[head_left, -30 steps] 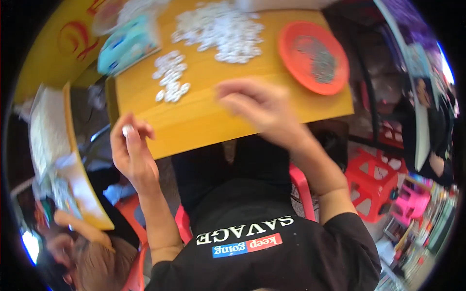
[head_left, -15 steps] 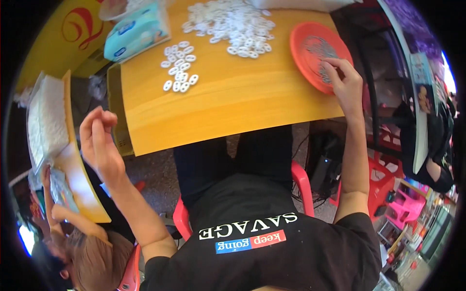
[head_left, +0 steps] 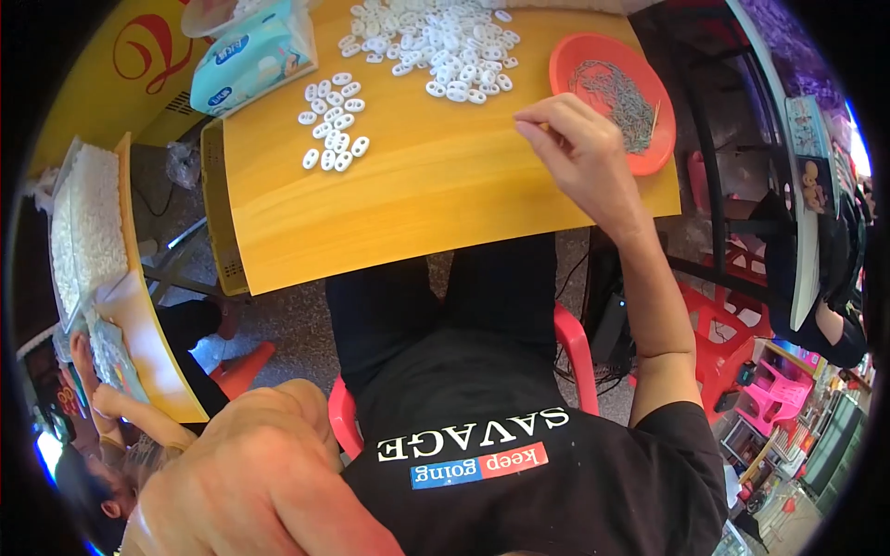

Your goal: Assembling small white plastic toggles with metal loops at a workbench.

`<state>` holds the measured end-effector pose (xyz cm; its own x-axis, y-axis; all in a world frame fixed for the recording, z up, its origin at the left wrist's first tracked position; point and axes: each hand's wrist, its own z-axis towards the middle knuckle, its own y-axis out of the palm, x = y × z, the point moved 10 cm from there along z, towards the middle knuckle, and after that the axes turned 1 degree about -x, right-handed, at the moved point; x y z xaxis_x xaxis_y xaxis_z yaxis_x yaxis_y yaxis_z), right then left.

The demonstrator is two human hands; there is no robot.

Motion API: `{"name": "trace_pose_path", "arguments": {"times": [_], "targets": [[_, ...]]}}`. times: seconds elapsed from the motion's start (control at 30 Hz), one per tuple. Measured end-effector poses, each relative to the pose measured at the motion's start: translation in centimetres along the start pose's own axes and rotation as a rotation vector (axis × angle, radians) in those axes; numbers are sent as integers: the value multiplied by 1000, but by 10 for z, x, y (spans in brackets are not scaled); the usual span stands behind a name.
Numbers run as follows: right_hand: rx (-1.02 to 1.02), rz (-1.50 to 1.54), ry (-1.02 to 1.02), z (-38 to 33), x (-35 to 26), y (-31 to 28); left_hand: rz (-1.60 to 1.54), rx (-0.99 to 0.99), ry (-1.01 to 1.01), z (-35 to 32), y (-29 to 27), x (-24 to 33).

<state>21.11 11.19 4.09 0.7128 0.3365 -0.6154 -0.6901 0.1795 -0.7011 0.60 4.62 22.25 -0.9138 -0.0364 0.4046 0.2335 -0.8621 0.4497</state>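
Moved: right hand point(head_left: 579, 153) off orange dish point(head_left: 565, 69), fingers point(head_left: 538, 125) pinching one thin pin; left hand point(head_left: 250, 473) raised, fingers curled. Keeping pinch tight is helping.

You have two groups of white oval pieces on one yellow table point(head_left: 417, 204). The small group point(head_left: 332, 125), upper left of the frame, has about sixteen pieces. The big heap point(head_left: 431, 42), top centre, has too many to count. There is one orange plate point(head_left: 567, 69) at upper right, and one tissue pack point(head_left: 250, 56) at upper left.
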Motion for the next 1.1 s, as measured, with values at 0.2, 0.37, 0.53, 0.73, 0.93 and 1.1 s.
{"name": "trace_pose_path", "arguments": {"times": [0.2,0.37,0.53,0.73,0.93,1.1], "targets": [[-6,-58,-31,18,-1,37,-155,-4,71,-4,-2,5],[35,-214,-79,27,-3,52,-87,10,99,-3,0,10],[44,-279,-131,18,-7,61,-56,3,117,-3,-7,12],[58,-244,-170,19,-14,64,-60,55,86,-6,-8,16],[75,-347,-138,26,-22,74,37,47,3,-4,-9,12],[39,-258,-171,19,-29,82,-101,-8,-28,-6,-11,6]]}}
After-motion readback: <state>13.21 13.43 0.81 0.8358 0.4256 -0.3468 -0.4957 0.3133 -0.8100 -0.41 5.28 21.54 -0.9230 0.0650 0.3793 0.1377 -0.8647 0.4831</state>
